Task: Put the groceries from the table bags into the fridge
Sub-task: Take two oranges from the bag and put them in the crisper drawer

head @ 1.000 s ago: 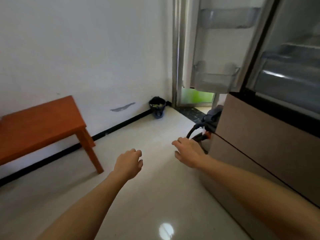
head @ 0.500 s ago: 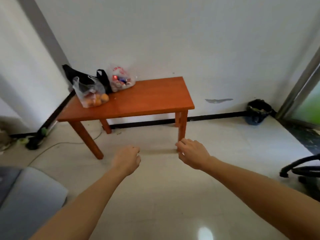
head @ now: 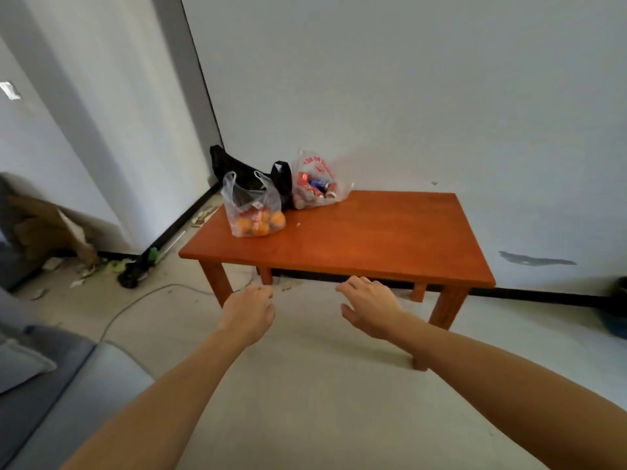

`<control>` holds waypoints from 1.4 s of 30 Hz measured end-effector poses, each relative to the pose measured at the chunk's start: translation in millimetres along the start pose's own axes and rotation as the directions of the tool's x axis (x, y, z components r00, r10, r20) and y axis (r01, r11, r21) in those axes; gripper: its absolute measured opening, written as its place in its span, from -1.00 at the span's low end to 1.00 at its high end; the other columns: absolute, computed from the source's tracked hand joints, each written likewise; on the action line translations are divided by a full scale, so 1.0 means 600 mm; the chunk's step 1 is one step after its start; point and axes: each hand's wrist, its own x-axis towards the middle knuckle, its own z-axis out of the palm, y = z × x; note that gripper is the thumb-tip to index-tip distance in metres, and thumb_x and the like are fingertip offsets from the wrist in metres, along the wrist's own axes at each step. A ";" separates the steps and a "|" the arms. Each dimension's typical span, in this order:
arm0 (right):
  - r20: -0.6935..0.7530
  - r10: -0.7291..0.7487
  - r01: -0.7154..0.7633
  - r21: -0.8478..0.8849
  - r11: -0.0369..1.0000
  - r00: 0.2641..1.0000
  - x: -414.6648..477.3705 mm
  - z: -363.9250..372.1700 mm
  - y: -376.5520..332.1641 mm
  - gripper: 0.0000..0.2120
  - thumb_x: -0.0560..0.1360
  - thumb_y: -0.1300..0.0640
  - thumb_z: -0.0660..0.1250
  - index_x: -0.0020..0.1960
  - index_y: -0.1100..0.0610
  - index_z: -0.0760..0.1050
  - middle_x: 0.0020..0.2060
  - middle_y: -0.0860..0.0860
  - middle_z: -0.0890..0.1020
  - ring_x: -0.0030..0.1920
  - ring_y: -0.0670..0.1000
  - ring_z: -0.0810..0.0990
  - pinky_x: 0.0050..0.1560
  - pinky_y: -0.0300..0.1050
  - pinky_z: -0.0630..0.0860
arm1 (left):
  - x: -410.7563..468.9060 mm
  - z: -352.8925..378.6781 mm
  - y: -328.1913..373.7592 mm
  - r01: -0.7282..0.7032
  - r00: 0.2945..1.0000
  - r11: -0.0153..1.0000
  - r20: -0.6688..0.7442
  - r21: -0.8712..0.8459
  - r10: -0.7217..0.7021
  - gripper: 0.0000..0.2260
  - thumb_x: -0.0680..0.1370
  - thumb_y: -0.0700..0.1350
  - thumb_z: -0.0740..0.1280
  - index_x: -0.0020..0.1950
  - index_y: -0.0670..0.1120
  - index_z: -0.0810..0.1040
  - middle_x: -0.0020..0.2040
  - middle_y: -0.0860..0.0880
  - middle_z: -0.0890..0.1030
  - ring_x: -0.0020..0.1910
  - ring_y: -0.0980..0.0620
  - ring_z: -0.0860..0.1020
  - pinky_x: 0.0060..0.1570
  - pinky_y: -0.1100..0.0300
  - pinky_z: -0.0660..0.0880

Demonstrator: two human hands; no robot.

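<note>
An orange-brown wooden table [head: 373, 239] stands against the white wall. On its far left end sit three bags: a clear bag of oranges [head: 254, 215] in front, a black bag [head: 251, 174] behind it, and a white printed bag of drink cans [head: 315, 184] to the right. My left hand [head: 249, 312] and my right hand [head: 371, 307] hover over the floor just short of the table's near edge. Both hold nothing; the left's fingers are loosely curled, the right's are spread. The fridge is out of view.
A grey sofa [head: 44, 395] fills the lower left. Cardboard [head: 47, 225], litter and a cable [head: 142, 296] lie on the floor at left near the wall corner. A dark bin [head: 619, 310] shows at the right edge. Pale tiled floor lies between me and the table.
The view has swung left from the open fridge to the table and come closer to it. Both hands stay empty and held out in front.
</note>
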 end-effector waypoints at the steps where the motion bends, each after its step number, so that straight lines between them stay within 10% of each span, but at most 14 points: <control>1: 0.001 -0.003 0.003 0.009 1.000 1.000 0.040 -0.003 0.009 -0.63 0.59 -0.01 0.14 0.36 0.07 0.34 0.24 0.05 0.47 0.23 0.09 0.44 0.18 0.01 0.43 | 0.032 -0.005 -0.013 0.013 1.000 1.000 0.004 -0.004 -0.013 -0.81 0.56 -0.04 0.23 0.11 -0.05 0.52 0.06 -0.01 0.56 0.02 -0.02 0.54 -0.03 0.05 0.51; 17: 0.025 -0.126 0.126 0.020 0.992 0.992 0.592 0.067 0.025 -0.66 0.59 0.02 0.14 0.35 0.04 0.36 0.26 0.05 0.47 0.23 0.08 0.45 0.21 0.02 0.42 | 0.432 0.034 -0.292 0.065 0.998 0.997 -0.024 -0.035 -0.066 -0.81 0.57 -0.03 0.21 0.13 -0.02 0.51 0.05 0.03 0.54 0.06 0.02 0.49 0.04 0.10 0.44; 30: 0.012 -0.132 0.132 -0.115 0.984 0.991 0.909 0.143 0.013 -0.60 0.55 0.06 0.25 0.36 0.09 0.38 0.35 0.08 0.41 0.37 0.09 0.34 0.30 0.03 0.37 | 0.749 0.069 -0.487 -0.248 0.969 0.964 0.005 0.101 0.248 -0.71 0.61 -0.06 0.15 0.33 -0.02 0.42 0.29 -0.02 0.47 0.29 -0.01 0.40 0.31 0.07 0.34; 37: -0.106 -0.349 0.336 -0.127 0.933 0.931 1.067 0.207 0.054 -0.70 0.38 0.14 0.43 0.10 0.17 0.56 0.09 0.11 0.62 0.19 0.11 0.56 0.21 0.00 0.50 | 0.899 0.133 -0.507 -0.494 0.868 0.839 0.078 0.230 0.490 -0.60 0.54 -0.01 0.05 0.21 -0.14 0.55 0.25 -0.15 0.53 0.36 -0.15 0.39 0.40 -0.09 0.29; 42: 0.054 -0.214 0.217 -0.056 0.975 0.975 1.138 0.274 0.119 -0.63 0.47 0.14 0.33 0.27 0.12 0.48 0.20 0.11 0.55 0.24 0.12 0.50 0.24 0.03 0.45 | 0.995 0.184 -0.527 -0.579 0.815 0.750 0.209 0.320 0.541 -0.70 0.55 -0.16 0.24 0.28 -0.12 0.48 0.34 -0.14 0.45 0.46 -0.15 0.24 0.47 -0.03 -0.10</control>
